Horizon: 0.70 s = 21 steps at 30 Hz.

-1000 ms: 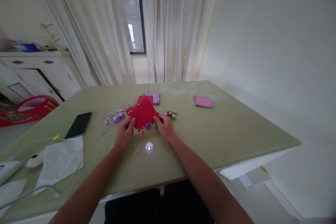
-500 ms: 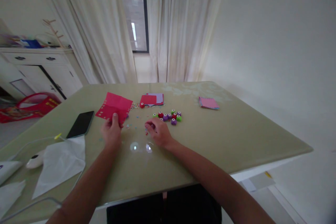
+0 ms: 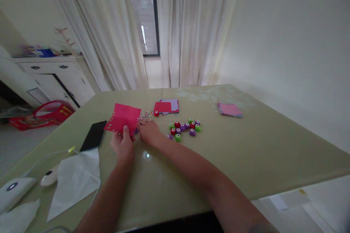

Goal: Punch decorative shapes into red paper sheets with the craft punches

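My left hand (image 3: 123, 143) pinches the near edge of a red paper sheet (image 3: 123, 118) with small holes along its border, holding it up over the table. My right hand (image 3: 148, 131) rests knuckles-up on the table just right of the sheet, fingers curled down onto scattered paper bits (image 3: 147, 114); whether it holds anything is hidden. A cluster of small round punches (image 3: 184, 127) in red, green and purple lies right of that hand.
A black phone (image 3: 94, 135) lies left of the sheet. A white tissue (image 3: 73, 180), a cable and white devices (image 3: 13, 188) sit at the near left. A red and lilac paper stack (image 3: 166, 106) and a pink stack (image 3: 229, 109) lie farther back on the green table (image 3: 246, 145).
The left hand has carried the red sheet from the table's middle to the left and lifted it. My right hand has slid left from beside the punches to the paper bits next to the sheet.
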Each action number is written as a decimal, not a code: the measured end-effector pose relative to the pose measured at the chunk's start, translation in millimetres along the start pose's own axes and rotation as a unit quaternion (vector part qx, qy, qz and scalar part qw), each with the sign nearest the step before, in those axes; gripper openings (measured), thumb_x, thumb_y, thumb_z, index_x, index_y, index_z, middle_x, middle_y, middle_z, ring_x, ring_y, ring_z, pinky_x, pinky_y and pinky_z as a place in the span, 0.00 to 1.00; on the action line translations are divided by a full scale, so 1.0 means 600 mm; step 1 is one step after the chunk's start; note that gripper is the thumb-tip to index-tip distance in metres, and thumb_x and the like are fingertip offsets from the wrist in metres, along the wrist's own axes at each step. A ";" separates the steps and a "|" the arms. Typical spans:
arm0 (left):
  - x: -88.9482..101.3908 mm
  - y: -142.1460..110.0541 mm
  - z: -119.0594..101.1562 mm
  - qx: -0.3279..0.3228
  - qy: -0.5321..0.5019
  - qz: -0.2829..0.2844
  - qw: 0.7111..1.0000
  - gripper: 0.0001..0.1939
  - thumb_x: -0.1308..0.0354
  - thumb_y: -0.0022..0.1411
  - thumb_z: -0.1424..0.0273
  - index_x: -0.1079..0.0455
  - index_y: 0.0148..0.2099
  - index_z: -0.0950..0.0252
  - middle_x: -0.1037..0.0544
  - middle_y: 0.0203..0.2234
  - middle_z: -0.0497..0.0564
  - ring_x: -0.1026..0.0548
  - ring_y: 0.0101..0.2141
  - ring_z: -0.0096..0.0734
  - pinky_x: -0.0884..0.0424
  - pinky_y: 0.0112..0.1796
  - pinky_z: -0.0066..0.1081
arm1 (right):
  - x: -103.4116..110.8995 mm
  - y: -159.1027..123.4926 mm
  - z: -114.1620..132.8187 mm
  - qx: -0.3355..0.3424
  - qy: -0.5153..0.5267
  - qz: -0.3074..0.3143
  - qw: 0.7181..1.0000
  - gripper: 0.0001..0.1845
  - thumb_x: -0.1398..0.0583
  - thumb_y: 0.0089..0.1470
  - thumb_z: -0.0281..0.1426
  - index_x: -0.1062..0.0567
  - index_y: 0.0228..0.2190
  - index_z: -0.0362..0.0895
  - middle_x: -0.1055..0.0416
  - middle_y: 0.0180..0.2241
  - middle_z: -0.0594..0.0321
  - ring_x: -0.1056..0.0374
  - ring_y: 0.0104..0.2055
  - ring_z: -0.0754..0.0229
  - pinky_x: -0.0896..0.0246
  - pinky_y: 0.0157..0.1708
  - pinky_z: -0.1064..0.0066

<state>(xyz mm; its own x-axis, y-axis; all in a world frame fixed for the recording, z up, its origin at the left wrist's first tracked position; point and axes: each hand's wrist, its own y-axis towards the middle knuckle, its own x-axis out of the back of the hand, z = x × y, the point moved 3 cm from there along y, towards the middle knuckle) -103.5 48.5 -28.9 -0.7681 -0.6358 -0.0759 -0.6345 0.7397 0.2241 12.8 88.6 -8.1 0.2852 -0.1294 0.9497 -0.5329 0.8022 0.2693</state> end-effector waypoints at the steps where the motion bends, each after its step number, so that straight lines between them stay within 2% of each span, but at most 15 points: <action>1: -0.003 -0.003 -0.002 0.005 -0.011 0.009 1.000 0.18 0.38 0.58 0.52 0.31 0.36 0.62 0.30 0.18 0.40 0.34 0.16 0.25 0.36 0.19 0.25 | 0.001 -0.003 -0.004 0.002 -0.007 0.009 1.000 0.16 0.40 0.65 0.24 0.21 0.52 0.40 0.21 0.54 0.47 0.28 0.59 0.45 0.32 0.57 0.54; 5: -0.014 -0.024 -0.019 0.028 -0.049 0.054 0.997 0.19 0.32 0.52 0.55 0.27 0.37 0.64 0.27 0.19 0.42 0.33 0.17 0.24 0.37 0.19 0.24 | 0.015 -0.040 -0.034 0.023 -0.024 0.031 0.999 0.14 0.41 0.67 0.23 0.20 0.50 0.39 0.20 0.51 0.47 0.26 0.55 0.47 0.31 0.55 0.58; 8: -0.024 -0.038 -0.037 0.039 -0.083 0.075 0.993 0.18 0.29 0.51 0.57 0.27 0.37 0.64 0.26 0.20 0.41 0.32 0.17 0.23 0.37 0.19 0.24 | 0.042 -0.090 -0.065 0.036 -0.023 0.027 0.999 0.11 0.36 0.66 0.30 0.19 0.48 0.40 0.21 0.49 0.48 0.26 0.53 0.48 0.32 0.56 0.60; 9: -0.029 -0.042 -0.043 0.046 -0.101 0.076 0.991 0.18 0.29 0.50 0.58 0.27 0.37 0.63 0.25 0.21 0.41 0.33 0.17 0.23 0.38 0.18 0.23 | 0.055 -0.110 -0.077 0.025 -0.015 0.008 1.000 0.12 0.35 0.66 0.34 0.19 0.47 0.40 0.21 0.48 0.47 0.27 0.53 0.47 0.32 0.56 0.58; 11: -0.042 -0.051 -0.056 0.055 -0.124 0.085 0.987 0.18 0.28 0.51 0.59 0.27 0.38 0.63 0.25 0.22 0.40 0.34 0.17 0.21 0.39 0.18 0.23 | 0.086 -0.154 -0.103 -0.005 0.070 -0.089 0.994 0.16 0.34 0.66 0.41 0.18 0.45 0.41 0.21 0.45 0.50 0.26 0.50 0.48 0.31 0.54 0.58; 13: -0.062 -0.064 -0.071 0.056 -0.117 0.112 0.985 0.17 0.28 0.52 0.59 0.27 0.38 0.63 0.24 0.22 0.41 0.34 0.17 0.22 0.38 0.18 0.23 | 0.110 -0.199 -0.127 -0.026 0.193 -0.174 0.965 0.15 0.33 0.65 0.42 0.18 0.44 0.43 0.22 0.42 0.55 0.26 0.46 0.52 0.30 0.51 0.61; 15: -0.086 -0.081 -0.081 0.062 -0.091 0.156 0.982 0.16 0.29 0.54 0.59 0.26 0.39 0.63 0.25 0.20 0.41 0.32 0.17 0.23 0.38 0.18 0.23 | 0.124 -0.237 -0.144 -0.036 0.268 -0.236 0.933 0.15 0.33 0.65 0.43 0.18 0.45 0.45 0.22 0.41 0.56 0.26 0.45 0.53 0.30 0.49 0.61; 18: -0.114 -0.107 -0.087 0.044 -0.063 0.192 0.978 0.15 0.31 0.56 0.58 0.26 0.39 0.63 0.26 0.19 0.41 0.31 0.17 0.25 0.37 0.19 0.24 | 0.121 -0.267 -0.150 -0.063 0.354 -0.245 0.901 0.15 0.30 0.61 0.43 0.16 0.45 0.48 0.24 0.47 0.53 0.27 0.50 0.51 0.28 0.48 0.61; 21: -0.122 -0.127 -0.076 0.018 -0.043 0.226 0.973 0.15 0.32 0.59 0.59 0.24 0.43 0.63 0.22 0.22 0.44 0.30 0.19 0.26 0.33 0.21 0.25 | 0.109 -0.270 -0.148 -0.135 0.440 -0.254 0.851 0.15 0.28 0.58 0.43 0.15 0.44 0.50 0.28 0.55 0.52 0.28 0.56 0.50 0.26 0.45 0.63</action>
<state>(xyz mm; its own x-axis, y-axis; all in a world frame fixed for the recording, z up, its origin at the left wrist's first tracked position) 5.1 28.8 3.7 -0.9729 -0.2239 -0.0585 -0.2313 0.9477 0.2199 188.6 1.9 -3.7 0.9731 -0.1078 0.2035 0.0048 0.8929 0.4502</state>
